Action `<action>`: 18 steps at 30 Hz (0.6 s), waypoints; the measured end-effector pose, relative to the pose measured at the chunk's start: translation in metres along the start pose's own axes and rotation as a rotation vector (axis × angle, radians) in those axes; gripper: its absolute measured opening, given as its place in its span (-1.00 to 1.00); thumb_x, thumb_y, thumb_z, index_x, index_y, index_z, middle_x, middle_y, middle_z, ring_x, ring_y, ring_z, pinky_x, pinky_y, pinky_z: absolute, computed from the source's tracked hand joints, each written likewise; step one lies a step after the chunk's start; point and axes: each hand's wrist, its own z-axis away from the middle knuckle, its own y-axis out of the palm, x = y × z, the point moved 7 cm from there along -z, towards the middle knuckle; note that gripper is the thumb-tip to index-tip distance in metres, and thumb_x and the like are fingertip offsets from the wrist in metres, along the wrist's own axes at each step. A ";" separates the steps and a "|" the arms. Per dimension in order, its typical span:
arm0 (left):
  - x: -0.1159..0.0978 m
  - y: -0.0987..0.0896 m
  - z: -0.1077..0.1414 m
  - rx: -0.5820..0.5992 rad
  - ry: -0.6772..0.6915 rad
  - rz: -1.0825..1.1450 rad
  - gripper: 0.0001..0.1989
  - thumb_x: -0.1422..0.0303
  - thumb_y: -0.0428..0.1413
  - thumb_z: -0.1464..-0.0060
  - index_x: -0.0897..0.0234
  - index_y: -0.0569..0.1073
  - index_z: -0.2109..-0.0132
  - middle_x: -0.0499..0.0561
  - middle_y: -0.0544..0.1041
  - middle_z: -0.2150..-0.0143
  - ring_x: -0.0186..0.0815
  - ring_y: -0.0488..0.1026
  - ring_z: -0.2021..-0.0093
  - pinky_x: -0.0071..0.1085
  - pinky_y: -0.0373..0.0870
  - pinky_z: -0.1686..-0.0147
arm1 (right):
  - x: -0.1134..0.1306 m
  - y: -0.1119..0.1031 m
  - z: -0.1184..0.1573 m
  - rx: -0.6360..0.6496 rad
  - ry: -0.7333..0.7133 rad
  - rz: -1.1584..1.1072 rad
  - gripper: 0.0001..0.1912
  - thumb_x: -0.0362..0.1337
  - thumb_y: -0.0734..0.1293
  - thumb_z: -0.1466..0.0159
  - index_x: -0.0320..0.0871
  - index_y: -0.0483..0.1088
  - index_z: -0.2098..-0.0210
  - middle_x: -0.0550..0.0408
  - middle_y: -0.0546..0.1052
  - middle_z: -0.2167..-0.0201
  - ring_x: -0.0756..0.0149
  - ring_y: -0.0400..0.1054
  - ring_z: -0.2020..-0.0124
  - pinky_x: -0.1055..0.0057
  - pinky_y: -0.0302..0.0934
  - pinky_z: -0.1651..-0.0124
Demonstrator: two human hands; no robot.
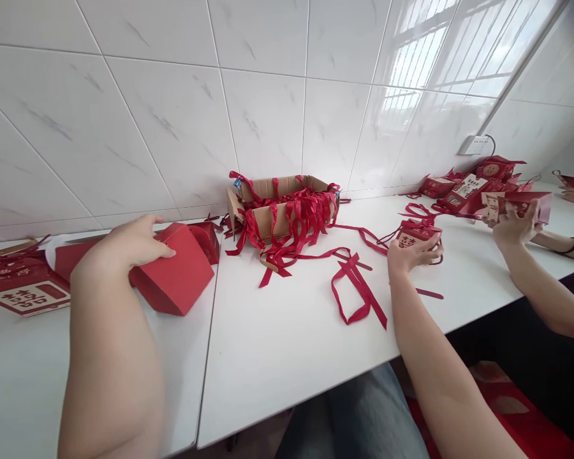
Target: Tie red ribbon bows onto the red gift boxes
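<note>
Head: left hand (141, 243) holds red box (176, 277); right hand (411, 255), printed box (408, 240).

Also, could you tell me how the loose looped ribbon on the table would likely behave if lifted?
The ribbon would probably droop, as it lies curled and folded on the table. It looks thin and narrow, so likely very light. Its open loop might catch on a fingertip.
</note>
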 end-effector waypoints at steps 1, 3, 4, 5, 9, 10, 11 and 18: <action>0.002 0.003 0.001 0.041 -0.068 -0.033 -0.27 0.23 0.43 0.49 0.24 0.45 0.05 0.11 0.55 0.26 -0.13 0.44 0.45 -0.08 0.44 0.38 | 0.006 0.001 0.004 0.016 -0.040 -0.013 -0.02 -0.36 0.29 -0.06 -0.18 -0.30 -0.36 -0.28 -0.34 -0.32 -0.15 -0.25 -0.34 -0.10 -0.11 -0.30; -0.004 0.004 0.006 0.089 -0.116 -0.063 -0.37 0.24 0.38 0.31 0.17 0.43 0.01 0.12 0.53 0.11 -0.09 0.48 0.32 -0.08 0.45 0.30 | 0.021 0.004 0.016 0.052 -0.143 -0.038 -0.06 -0.33 0.27 -0.09 -0.15 -0.28 -0.35 -0.25 -0.34 -0.33 -0.12 -0.30 -0.36 -0.12 -0.13 -0.30; -0.013 0.003 0.009 0.085 -0.073 -0.050 -0.45 0.25 0.36 0.25 0.15 0.44 0.03 0.10 0.52 0.08 -0.07 0.48 0.25 -0.09 0.44 0.25 | 0.031 0.005 0.024 0.075 -0.202 -0.053 -0.09 -0.31 0.27 -0.11 -0.14 -0.26 -0.35 -0.24 -0.33 -0.34 -0.11 -0.33 -0.37 -0.13 -0.14 -0.30; -0.024 0.002 0.014 0.085 -0.018 -0.038 -0.52 0.28 0.33 0.21 0.14 0.46 0.07 0.07 0.52 0.07 -0.06 0.48 0.19 -0.09 0.43 0.19 | 0.040 0.007 0.034 0.099 -0.266 -0.071 -0.12 -0.29 0.26 -0.12 -0.14 -0.24 -0.34 -0.24 -0.31 -0.34 -0.11 -0.35 -0.38 -0.16 -0.16 -0.29; -0.072 0.010 0.040 0.124 0.154 0.031 -0.57 0.31 0.28 0.18 0.05 0.47 0.07 0.04 0.52 0.06 -0.01 0.46 0.04 -0.17 0.45 0.20 | 0.077 0.009 0.077 0.228 -0.498 -0.256 -0.19 -0.18 0.30 -0.17 -0.18 -0.10 -0.32 -0.25 -0.22 -0.34 -0.06 -0.38 -0.39 -0.14 -0.22 -0.31; -0.084 0.016 0.047 0.149 0.183 0.063 -0.56 0.29 0.28 0.18 0.04 0.47 0.06 0.04 0.52 0.07 -0.01 0.48 0.08 -0.20 0.47 0.27 | 0.085 0.009 0.087 0.294 -0.546 -0.336 -0.19 -0.15 0.32 -0.16 -0.16 -0.07 -0.31 -0.24 -0.17 -0.34 -0.04 -0.33 -0.39 -0.12 -0.17 -0.31; -0.097 0.025 0.054 0.189 0.237 0.097 -0.56 0.26 0.27 0.16 0.03 0.47 0.05 0.03 0.52 0.08 -0.02 0.49 0.09 -0.22 0.48 0.30 | 0.092 0.012 0.098 0.418 -0.587 -0.427 -0.21 -0.12 0.33 -0.17 -0.11 -0.04 -0.31 -0.21 -0.11 -0.34 -0.02 -0.25 -0.38 -0.09 -0.10 -0.29; -0.164 0.077 0.093 0.336 0.598 0.392 -0.59 0.28 0.21 0.00 0.03 0.39 -0.04 -0.08 0.53 0.25 -0.21 0.51 0.12 -0.19 0.40 -0.02 | 0.115 0.023 0.184 1.517 -0.450 -0.831 -0.26 -0.01 0.38 -0.17 0.09 0.09 -0.28 0.00 0.17 -0.31 0.10 0.06 -0.32 0.07 0.11 -0.25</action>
